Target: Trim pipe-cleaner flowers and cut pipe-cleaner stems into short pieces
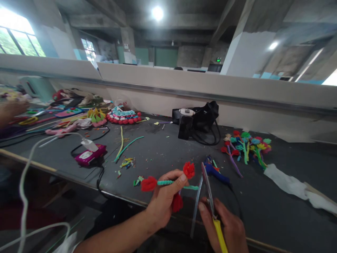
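My left hand [168, 193] is closed on a pipe-cleaner flower stem [165, 182], pale green and lying sideways across the fingers. Red fuzzy blooms show around this hand: one [189, 170] above the thumb, one [149, 183] at the left, and one [177, 202] below. My right hand [223, 225] grips scissors [209, 191] with a yellow handle, their blades pointing up and away. Just left of the blades, a clear glue stick [196, 207] slants over the table edge. Beyond the scissors lies a blue glue gun [217, 174].
A bunch of colourful pipe-cleaner flowers [247, 146] lies at right, near white wrapping [286, 184]. A black bag [205, 116] and a phone [185, 127] stand at the back. A magenta power strip [91, 154] with cables sits at left. Another person's hand [13, 109] shows far left.
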Demonstrator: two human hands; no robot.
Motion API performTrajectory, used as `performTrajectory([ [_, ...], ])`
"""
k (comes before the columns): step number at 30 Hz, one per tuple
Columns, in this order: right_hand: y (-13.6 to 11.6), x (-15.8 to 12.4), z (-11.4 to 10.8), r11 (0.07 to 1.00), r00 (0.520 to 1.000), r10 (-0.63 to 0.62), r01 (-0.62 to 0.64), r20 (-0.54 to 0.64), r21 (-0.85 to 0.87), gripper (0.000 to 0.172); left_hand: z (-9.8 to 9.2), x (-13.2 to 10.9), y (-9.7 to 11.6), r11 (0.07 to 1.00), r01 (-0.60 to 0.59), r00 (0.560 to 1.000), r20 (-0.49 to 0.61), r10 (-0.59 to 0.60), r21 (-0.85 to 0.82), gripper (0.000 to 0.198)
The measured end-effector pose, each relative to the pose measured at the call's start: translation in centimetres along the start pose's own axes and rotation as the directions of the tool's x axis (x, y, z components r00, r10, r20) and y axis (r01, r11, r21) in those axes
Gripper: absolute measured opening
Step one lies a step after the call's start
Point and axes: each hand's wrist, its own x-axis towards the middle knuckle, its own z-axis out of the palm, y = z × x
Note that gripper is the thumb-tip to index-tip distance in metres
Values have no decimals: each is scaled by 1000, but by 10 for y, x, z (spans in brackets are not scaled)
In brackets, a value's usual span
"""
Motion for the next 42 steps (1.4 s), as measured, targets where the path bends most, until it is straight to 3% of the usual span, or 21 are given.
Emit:
performTrajectory([
  [4,6,1,1,990,992,-122,125,42,-72,19,1,1,1,999,8,1000,17,-8,-49,23],
  [7,10,0,3,978,988,-132,142,77,-155,22,0,2,1,998,14,1000,28,-12,-63,22],
  [18,23,-8,4,885,981,-192,187,32,-426,29,1,-3,5,992,16,995,103,-3,-129,18],
  [23,25,-9,5,889,982,-183,186,46,-418,30,2,-4,2,992,36,997,69,-27,-122,17],
  [27,25,-10,7,909,991,-133,127,15,-396,31,0,-1,0,998,-21,999,28,22,-52,20],
  [31,20,-10,7,908,982,-182,148,-51,-392,28,-2,4,2,997,-76,996,-40,75,-20,21],
  [36,16,-8,4,902,989,-141,145,39,-406,27,-2,5,3,995,-97,990,-99,100,33,22],
  [42,21,-8,4,892,992,-120,128,44,-434,30,-4,3,4,979,-148,981,-106,163,139,23],
])
